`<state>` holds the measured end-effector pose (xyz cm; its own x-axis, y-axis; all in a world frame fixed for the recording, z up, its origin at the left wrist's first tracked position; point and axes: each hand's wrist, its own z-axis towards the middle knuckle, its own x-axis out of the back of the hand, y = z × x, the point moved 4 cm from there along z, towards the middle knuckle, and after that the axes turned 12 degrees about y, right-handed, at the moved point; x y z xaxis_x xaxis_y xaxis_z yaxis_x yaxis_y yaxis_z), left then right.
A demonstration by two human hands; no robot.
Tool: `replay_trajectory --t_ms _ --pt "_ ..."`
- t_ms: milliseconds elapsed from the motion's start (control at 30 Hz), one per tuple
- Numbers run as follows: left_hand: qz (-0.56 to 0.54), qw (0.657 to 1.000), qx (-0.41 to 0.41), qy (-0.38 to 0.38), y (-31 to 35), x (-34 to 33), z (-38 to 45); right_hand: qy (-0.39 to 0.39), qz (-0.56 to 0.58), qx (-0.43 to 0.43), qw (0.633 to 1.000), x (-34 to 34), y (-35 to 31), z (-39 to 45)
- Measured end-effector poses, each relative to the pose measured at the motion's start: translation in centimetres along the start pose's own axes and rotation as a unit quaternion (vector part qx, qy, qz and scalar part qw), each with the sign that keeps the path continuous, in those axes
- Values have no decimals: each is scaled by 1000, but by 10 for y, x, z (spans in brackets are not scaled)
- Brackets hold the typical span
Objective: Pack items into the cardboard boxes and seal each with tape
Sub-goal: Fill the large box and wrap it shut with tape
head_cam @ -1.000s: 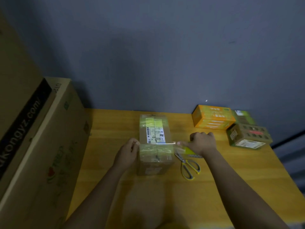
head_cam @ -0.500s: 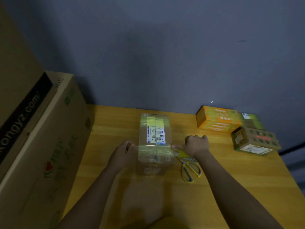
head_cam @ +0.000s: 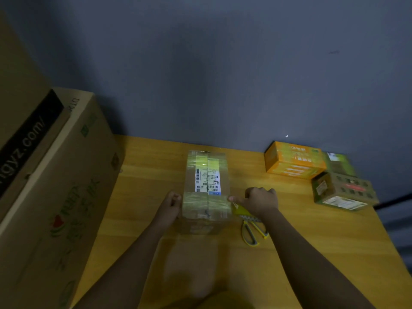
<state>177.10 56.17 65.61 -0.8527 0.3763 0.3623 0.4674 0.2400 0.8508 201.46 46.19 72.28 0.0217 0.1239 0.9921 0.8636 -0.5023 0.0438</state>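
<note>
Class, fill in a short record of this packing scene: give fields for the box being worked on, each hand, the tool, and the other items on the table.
Box: small brown cardboard box, taped, white label on top
Left hand: curled against box's left side
Right hand: at box's right edge, holding a yellow tape roll
Tool: yellow-handled scissors, right of box
Others: orange carton, brown-green carton, large cardboard boxes
Surface: wooden table

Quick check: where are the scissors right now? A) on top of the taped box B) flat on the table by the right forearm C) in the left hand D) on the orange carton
B: the scissors lie flat on the table, just right of the taped box and beside the right forearm, held by neither hand.
</note>
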Motion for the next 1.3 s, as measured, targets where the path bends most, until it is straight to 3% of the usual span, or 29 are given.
replay_trajectory --t_ms 267,333,400,500,567,667,767,967,1033,1167,1233,1300 --pt "145 985 89 -12 -16 -3 5 1 18 4 1000 -4 0 0" --pt "193 980 55 7 -5 2 3 -7 30 -1 1000 -5 1 -1" --pt "228 970 -32 81 17 9 -1 -10 34 -2 999 -3 0 -2" --pt "183 963 -139 140 55 1 -13 -10 38 -14 999 -2 1 -1" --pt "163 968 -166 92 66 -16 -19 -17 45 -27 998 -4 1 -3" --pt "200 975 -93 -19 56 -38 -18 -24 61 -39 997 -5 -2 -6" --pt "324 938 -122 -24 49 -38 -13 -35 70 -50 996 -5 -8 -10" --pt "392 894 -215 -42 58 -15 13 -6 121 -61 991 -10 -27 -20" --pt "426 874 -232 -9 61 -15 12 -31 226 -64 972 -30 -26 -28" --pt "516 803 -273 119 75 -31 -12 -15 515 -119 849 -64 -10 -44" --pt "498 823 -257 88 78 -42 -19 3 554 -154 818 -71 -3 -48" --pt "469 864 -185 -14 68 -53 -22 9 584 -179 792 -72 0 -53"
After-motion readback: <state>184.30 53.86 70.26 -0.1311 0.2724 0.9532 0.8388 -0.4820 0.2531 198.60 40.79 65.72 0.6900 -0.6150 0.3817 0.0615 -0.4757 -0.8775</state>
